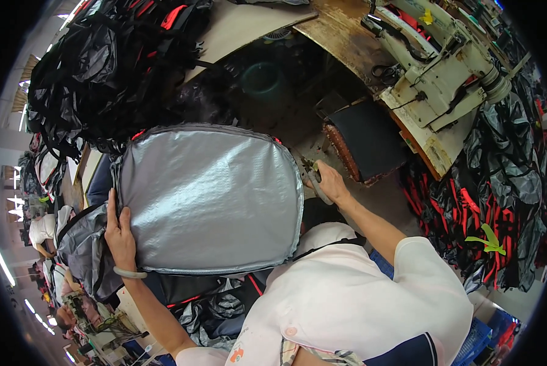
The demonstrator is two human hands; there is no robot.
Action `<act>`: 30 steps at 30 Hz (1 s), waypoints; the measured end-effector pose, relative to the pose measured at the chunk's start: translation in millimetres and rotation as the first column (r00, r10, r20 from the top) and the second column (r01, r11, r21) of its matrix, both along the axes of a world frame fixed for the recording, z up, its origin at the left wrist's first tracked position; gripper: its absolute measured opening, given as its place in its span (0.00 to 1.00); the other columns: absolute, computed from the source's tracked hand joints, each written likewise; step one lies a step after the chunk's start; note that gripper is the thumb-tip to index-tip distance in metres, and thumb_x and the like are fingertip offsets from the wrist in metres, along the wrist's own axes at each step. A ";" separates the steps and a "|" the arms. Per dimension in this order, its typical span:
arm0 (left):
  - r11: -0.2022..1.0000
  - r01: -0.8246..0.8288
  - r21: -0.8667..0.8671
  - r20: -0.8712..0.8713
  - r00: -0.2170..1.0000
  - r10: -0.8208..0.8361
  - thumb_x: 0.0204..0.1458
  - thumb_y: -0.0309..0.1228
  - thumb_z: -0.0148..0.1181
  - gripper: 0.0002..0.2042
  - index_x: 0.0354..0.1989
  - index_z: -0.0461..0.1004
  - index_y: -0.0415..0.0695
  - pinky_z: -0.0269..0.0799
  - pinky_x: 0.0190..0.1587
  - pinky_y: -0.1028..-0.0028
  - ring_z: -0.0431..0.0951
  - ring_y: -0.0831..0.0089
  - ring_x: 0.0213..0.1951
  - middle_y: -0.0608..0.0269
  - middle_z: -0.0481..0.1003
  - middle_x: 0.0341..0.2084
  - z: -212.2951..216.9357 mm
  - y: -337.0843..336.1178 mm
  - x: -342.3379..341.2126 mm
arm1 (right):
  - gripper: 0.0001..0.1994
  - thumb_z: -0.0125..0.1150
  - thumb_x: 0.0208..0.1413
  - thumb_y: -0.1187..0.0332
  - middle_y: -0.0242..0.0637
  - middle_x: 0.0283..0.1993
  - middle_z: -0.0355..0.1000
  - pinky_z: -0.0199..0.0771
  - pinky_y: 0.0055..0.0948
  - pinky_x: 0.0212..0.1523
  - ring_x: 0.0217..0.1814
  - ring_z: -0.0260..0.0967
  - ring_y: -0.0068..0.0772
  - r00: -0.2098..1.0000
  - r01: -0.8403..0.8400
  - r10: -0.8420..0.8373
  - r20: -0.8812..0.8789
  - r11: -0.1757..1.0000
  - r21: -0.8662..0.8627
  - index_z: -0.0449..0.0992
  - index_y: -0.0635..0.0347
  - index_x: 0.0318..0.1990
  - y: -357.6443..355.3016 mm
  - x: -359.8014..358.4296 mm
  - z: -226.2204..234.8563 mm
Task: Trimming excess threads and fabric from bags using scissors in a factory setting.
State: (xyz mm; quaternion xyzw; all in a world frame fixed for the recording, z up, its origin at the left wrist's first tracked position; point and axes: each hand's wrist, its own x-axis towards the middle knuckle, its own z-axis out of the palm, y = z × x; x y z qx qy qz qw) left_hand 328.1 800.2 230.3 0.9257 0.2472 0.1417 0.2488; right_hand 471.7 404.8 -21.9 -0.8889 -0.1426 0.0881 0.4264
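A large silver-lined bag piece (212,201) with rounded corners and a dark bound edge lies spread in front of me. My left hand (120,241) holds it by the left edge, thumb on the silver side and fingers along the rim. Just off the right edge, my right hand (330,183) is closed round a pair of scissors (318,188), whose grey handle shows below the fingers. The blades point toward the bag's edge, and I cannot tell if they touch it. More grey and black bag fabric (87,244) hangs beside my left wrist.
Black and silver bags (96,67) are heaped at the far left. At the upper right a sewing machine (438,79) stands on a worn table, a dark padded stool (368,140) beside it. Red-and-black bag pieces (456,213) pile up on the right. Several people work at far left.
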 end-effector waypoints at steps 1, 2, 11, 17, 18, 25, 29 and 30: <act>1.000 -0.001 -0.003 -0.001 1.000 0.001 0.58 0.32 0.48 0.21 0.61 0.60 0.45 0.56 0.57 0.76 0.65 0.70 0.57 0.56 0.66 0.57 -0.4 0.3 -0.2 | 0.21 0.60 0.46 0.54 0.50 0.39 0.68 0.66 0.45 0.42 0.45 0.65 0.56 0.998 -0.058 0.057 -0.030 0.998 -0.031 0.63 0.63 0.38 -2.7 6.0 0.9; 1.000 0.003 -0.006 0.005 1.000 -0.003 0.58 0.32 0.48 0.21 0.61 0.60 0.45 0.56 0.57 0.76 0.65 0.70 0.56 0.57 0.66 0.57 -0.9 0.7 -0.4 | 0.21 0.60 0.46 0.54 0.50 0.39 0.68 0.66 0.45 0.42 0.45 0.65 0.56 0.998 -0.060 0.059 -0.031 0.998 -0.034 0.63 0.63 0.38 -3.0 12.9 -0.6; 0.996 0.017 0.083 0.036 0.999 -0.020 0.58 0.31 0.48 0.21 0.61 0.61 0.46 0.59 0.54 0.76 0.68 0.72 0.53 0.55 0.68 0.55 -1.6 3.7 5.2 | 0.14 0.56 0.48 0.59 0.51 0.25 0.71 0.69 0.47 0.33 0.30 0.69 0.58 0.971 -0.178 0.185 0.151 0.982 -0.054 0.70 0.62 0.30 23.0 48.8 1.3; 0.994 -0.012 0.113 -0.004 1.000 0.013 0.57 0.31 0.48 0.21 0.61 0.60 0.48 0.62 0.48 0.78 0.70 0.75 0.43 0.54 0.70 0.51 -4.9 16.7 14.9 | 0.14 0.59 0.46 0.60 0.51 0.26 0.71 0.69 0.47 0.33 0.31 0.68 0.59 0.976 -0.156 0.173 0.133 0.980 -0.126 0.69 0.63 0.31 44.0 68.2 5.2; 0.994 -0.027 0.104 -0.033 0.999 0.031 0.57 0.31 0.48 0.22 0.61 0.60 0.49 0.63 0.47 0.78 0.70 0.75 0.41 0.53 0.71 0.51 -5.4 16.4 18.1 | 0.14 0.59 0.46 0.60 0.51 0.26 0.71 0.69 0.47 0.33 0.31 0.68 0.59 0.976 -0.158 0.174 0.129 0.979 -0.128 0.69 0.63 0.31 41.4 74.8 5.7; 0.992 0.004 0.122 -0.007 1.000 -0.003 0.57 0.31 0.48 0.21 0.61 0.60 0.49 0.63 0.49 0.77 0.70 0.76 0.44 0.54 0.70 0.51 -10.5 21.8 31.7 | 0.17 0.60 0.45 0.68 0.48 0.40 0.65 0.66 0.44 0.42 0.45 0.64 0.55 0.956 -0.278 0.281 0.084 0.959 -0.049 0.64 0.64 0.40 38.8 81.6 4.4; 0.996 -0.010 0.083 -0.032 0.999 0.013 0.57 0.32 0.48 0.21 0.61 0.61 0.49 0.62 0.50 0.76 0.70 0.75 0.47 0.55 0.70 0.52 -10.6 21.3 32.8 | 0.14 0.56 0.45 0.70 0.48 0.40 0.65 0.66 0.44 0.42 0.46 0.64 0.54 0.944 -0.313 0.313 0.101 0.950 -0.020 0.65 0.64 0.40 39.7 81.5 -5.7; 0.996 -0.017 0.084 -0.033 0.999 0.020 0.58 0.32 0.48 0.21 0.61 0.60 0.49 0.62 0.50 0.76 0.70 0.74 0.47 0.55 0.70 0.52 -10.5 21.5 32.2 | 0.13 0.54 0.45 0.70 0.48 0.40 0.65 0.66 0.44 0.41 0.45 0.64 0.54 0.938 -0.323 0.322 0.127 0.946 -0.016 0.65 0.64 0.39 40.0 82.0 -1.6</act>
